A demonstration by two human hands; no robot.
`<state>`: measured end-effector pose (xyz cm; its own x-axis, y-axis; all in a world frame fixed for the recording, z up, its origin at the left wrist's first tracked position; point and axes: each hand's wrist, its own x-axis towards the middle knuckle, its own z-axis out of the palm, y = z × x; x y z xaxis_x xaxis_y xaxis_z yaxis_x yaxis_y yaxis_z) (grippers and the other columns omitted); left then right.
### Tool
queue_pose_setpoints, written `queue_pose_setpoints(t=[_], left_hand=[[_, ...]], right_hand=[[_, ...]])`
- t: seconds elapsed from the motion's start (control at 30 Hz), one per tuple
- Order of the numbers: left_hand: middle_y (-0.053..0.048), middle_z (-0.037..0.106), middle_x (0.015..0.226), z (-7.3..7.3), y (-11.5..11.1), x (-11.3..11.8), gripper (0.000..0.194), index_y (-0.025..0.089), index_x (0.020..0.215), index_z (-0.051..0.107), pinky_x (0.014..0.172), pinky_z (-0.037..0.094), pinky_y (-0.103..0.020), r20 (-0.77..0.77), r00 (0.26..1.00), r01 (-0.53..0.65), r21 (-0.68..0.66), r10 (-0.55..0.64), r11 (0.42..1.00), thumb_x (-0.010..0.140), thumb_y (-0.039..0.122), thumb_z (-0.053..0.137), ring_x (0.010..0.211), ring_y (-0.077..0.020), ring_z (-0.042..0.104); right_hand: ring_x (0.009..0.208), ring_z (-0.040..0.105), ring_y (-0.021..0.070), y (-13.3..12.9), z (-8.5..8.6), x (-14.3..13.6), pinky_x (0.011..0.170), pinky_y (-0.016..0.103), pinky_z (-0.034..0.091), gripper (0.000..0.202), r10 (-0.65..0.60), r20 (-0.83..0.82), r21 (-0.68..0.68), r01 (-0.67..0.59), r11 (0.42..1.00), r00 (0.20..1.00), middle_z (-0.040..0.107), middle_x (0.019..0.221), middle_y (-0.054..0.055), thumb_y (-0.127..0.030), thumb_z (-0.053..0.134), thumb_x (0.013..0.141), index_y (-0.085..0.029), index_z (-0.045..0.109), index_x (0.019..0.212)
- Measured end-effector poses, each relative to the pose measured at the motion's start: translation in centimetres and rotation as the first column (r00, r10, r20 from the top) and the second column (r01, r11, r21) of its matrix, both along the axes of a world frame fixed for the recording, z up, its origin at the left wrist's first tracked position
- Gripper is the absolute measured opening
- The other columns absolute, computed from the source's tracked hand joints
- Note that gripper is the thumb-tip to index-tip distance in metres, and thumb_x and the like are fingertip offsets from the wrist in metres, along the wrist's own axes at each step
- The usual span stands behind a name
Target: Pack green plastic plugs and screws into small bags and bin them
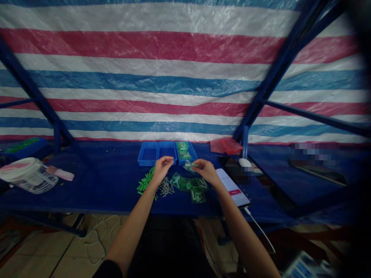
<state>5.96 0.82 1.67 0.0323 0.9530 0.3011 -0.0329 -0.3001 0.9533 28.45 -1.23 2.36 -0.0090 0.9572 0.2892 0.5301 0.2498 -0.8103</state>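
Note:
My right hand (205, 170) pinches a small clear plastic bag (189, 166) in front of the right-hand blue bin (192, 150). Whatever the bag contains is too small to tell. My left hand (162, 168) is closed, thumb and fingertips together, before the middle blue bin (167, 147); anything between those fingers is hidden. Under the left wrist lie a pile of green plastic wall plugs (145, 181) and a heap of metal screws (166, 187). Several filled bags (198, 189) rest on the table between my forearms. More bags (183, 148) fill the right-hand bin.
A lit phone (234, 188) with a white cable lies right of my hand, near a white mouse (245, 162). Red plastic sheets (226, 146) lie behind. A white bucket (30, 175) stands left on the blue table (101, 181). Blue frame posts (265, 87) rise at both sides.

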Motion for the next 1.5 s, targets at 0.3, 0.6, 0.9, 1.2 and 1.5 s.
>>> queue_pose_setpoints(t=[0.3, 0.6, 0.9, 1.2, 1.5], left_hand=[[-0.004, 0.065, 0.07, 0.9, -0.6, 0.1, 0.032, 0.014, 0.085, 0.068, 0.054, 0.04, -0.023, 0.069, 0.998, 0.006, -0.051, -0.003, 0.999, 0.069, 0.042, 0.066, 0.06, -0.0123, 0.054], [0.002, 0.057, 0.055, 0.9, -0.3, -0.2, 0.036, 0.014, 0.082, 0.065, 0.046, 0.031, -0.02, 0.186, 0.982, -0.016, -0.095, 0.033, 0.995, 0.064, 0.044, 0.07, 0.046, -0.0062, 0.042], [-0.006, 0.067, 0.075, 1.0, -0.8, -0.2, 0.034, 0.014, 0.081, 0.064, 0.049, 0.035, -0.02, 0.183, 0.983, 0.02, -0.064, -0.008, 0.998, 0.074, 0.047, 0.06, 0.058, -0.0105, 0.053], [-0.003, 0.064, 0.069, 1.0, -0.8, -0.1, 0.031, 0.014, 0.081, 0.067, 0.049, 0.035, -0.02, 0.145, 0.989, 0.002, -0.063, 0.008, 0.998, 0.072, 0.043, 0.063, 0.06, -0.0117, 0.055], [-0.003, 0.067, 0.07, 1.4, -0.9, 0.0, 0.027, 0.015, 0.082, 0.068, 0.056, 0.042, -0.024, 0.155, 0.986, -0.047, -0.084, 0.06, 0.995, 0.063, 0.034, 0.072, 0.061, -0.0133, 0.057]], right_hand=[[0.048, 0.047, 0.0091, 2.4, 3.4, -5.2, 0.049, 0.023, 0.035, 0.038, 0.075, -0.569, -0.041, -0.12, 0.992, 0.819, 0.055, 0.054, -0.005, -0.045, 0.077, 0.05, -0.02, 0.053, 0.066], [0.047, 0.046, 0.009, 2.2, 1.7, -7.6, 0.045, 0.022, 0.035, 0.039, 0.139, -0.576, -0.027, -0.189, 0.982, 0.806, 0.053, 0.051, -0.005, -0.051, 0.074, 0.053, -0.021, 0.051, 0.063], [0.064, 0.054, 0.013, 2.4, 0.9, -6.8, 0.057, 0.026, 0.041, 0.029, 0.164, -0.425, 0.156, -0.107, 0.982, 0.89, 0.064, 0.075, 0.001, -0.046, 0.07, 0.06, -0.02, 0.06, 0.07], [0.071, 0.054, 0.0141, 1.4, 1.6, -6.2, 0.049, 0.023, 0.036, 0.017, 0.117, -0.287, 0.231, -0.05, 0.972, 0.951, 0.058, 0.101, 0.006, -0.037, 0.064, 0.068, -0.022, 0.065, 0.075], [0.052, 0.051, 0.013, 1.9, 1.1, -6.2, 0.044, 0.025, 0.035, 0.029, 0.13, -0.5, 0.03, -0.133, 0.991, 0.856, 0.064, 0.07, 0.001, -0.047, 0.06, 0.069, -0.023, 0.062, 0.086]])
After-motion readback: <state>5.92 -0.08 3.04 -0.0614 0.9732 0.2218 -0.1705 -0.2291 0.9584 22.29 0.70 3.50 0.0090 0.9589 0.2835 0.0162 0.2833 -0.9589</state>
